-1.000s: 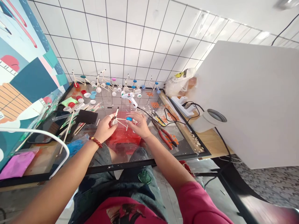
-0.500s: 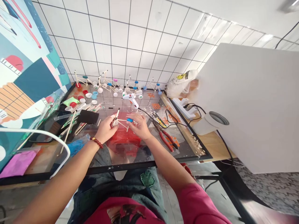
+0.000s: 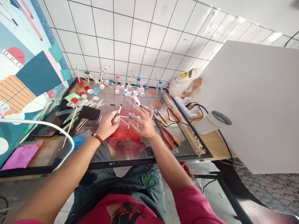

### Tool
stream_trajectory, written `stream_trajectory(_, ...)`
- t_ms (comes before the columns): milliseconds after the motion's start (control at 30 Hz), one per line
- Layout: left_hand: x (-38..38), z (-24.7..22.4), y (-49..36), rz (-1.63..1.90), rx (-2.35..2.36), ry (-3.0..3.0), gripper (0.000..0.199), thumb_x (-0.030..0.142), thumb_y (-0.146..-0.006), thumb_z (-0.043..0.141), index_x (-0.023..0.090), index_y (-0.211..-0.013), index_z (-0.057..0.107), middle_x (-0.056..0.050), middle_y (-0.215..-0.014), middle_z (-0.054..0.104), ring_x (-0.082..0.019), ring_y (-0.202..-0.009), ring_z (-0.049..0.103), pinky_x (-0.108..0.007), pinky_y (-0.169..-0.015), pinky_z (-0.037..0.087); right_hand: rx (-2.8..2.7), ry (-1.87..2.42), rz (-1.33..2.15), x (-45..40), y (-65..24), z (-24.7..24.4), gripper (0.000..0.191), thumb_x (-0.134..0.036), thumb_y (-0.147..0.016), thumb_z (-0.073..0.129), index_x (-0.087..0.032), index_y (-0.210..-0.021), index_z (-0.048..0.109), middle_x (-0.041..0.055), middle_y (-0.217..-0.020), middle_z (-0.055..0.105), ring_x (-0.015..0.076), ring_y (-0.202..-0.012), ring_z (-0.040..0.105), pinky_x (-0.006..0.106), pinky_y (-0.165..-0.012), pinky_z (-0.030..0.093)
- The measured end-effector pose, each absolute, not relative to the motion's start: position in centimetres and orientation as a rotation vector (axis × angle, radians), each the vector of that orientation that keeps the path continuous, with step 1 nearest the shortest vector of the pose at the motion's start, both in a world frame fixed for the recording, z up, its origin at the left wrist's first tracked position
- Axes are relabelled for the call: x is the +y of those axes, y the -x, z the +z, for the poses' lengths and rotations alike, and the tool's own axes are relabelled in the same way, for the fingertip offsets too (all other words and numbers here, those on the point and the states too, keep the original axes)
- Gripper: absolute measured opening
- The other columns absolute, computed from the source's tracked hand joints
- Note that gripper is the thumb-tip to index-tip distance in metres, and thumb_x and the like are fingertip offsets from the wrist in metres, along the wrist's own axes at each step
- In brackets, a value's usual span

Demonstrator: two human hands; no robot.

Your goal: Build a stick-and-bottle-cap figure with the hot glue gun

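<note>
My left hand (image 3: pixel 107 124), with a red bead bracelet at the wrist, is closed on the front end of a small bicycle model (image 3: pixel 123 117) made of thin wooden sticks and bottle caps. A dark-tipped handlebar stick rises beside its fingers. At the model's other end sits a blue cap (image 3: pixel 130 117), partly behind my right hand (image 3: pixel 143 123). That hand has its fingers spread, close to the blue cap; nothing shows in its grip. Beyond both hands a white hot glue gun (image 3: pixel 132 97) lies on the glass tabletop (image 3: pixel 149 149).
Several similar models (image 3: pixel 112 81) line the back edge by the tiled wall. Red-handled pliers (image 3: pixel 167 137) lie to the right, near a cable and a power strip (image 3: pixel 185 107). At left are sticks, a black block (image 3: pixel 90 113), loose caps (image 3: pixel 90 91) and a purple packet (image 3: pixel 21 156).
My right hand has opened, its fingers letting go of the blue cap and spreading out. The left hand keeps hold of the model. The view has shifted slightly.
</note>
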State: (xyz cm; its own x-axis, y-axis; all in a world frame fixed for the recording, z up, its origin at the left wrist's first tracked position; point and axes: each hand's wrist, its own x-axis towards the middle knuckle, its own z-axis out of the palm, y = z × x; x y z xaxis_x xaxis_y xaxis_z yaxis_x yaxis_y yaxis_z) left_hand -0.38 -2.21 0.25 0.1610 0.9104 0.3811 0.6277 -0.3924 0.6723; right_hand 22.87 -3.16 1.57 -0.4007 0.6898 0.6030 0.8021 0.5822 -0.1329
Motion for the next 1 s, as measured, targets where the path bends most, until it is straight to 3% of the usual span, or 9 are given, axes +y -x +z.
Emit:
stream_trajectory(533, -2.51, 0.68, 0.35, 1.072, 1.481, -2.11, 0.052, 0.027, -0.08, 0.063, 0.019, -0.131, 0.064, -0.007, -0.119, 0.073, -0.024, -0.102, 0.069, -0.035, -0.097, 0.054, -2.232, 1.207, -0.239, -3.18, -22.99, 1.65, 0.04, -0.049, -0.094, 0.058, -0.041, -0.133, 0.065, 0.0016, -0.156, 0.05, 0.0316, -0.141, 0.045, 0.056, -0.12, 0.012)
stream_trajectory(1000, -2.3, 0.27, 0.63, 1.085, 1.493, -2.089, 0.058, 0.03, -0.079, 0.065, 0.021, -0.136, 0.06, -0.007, -0.125, 0.073, -0.026, -0.11, 0.069, -0.039, -0.102, 0.053, -2.151, 1.173, -0.23, -2.98, -23.47, 1.6, 0.039, -0.047, -0.091, 0.059, -0.035, -0.127, 0.069, 0.003, -0.145, 0.063, 0.029, -0.135, 0.053, 0.055, -0.12, 0.012)
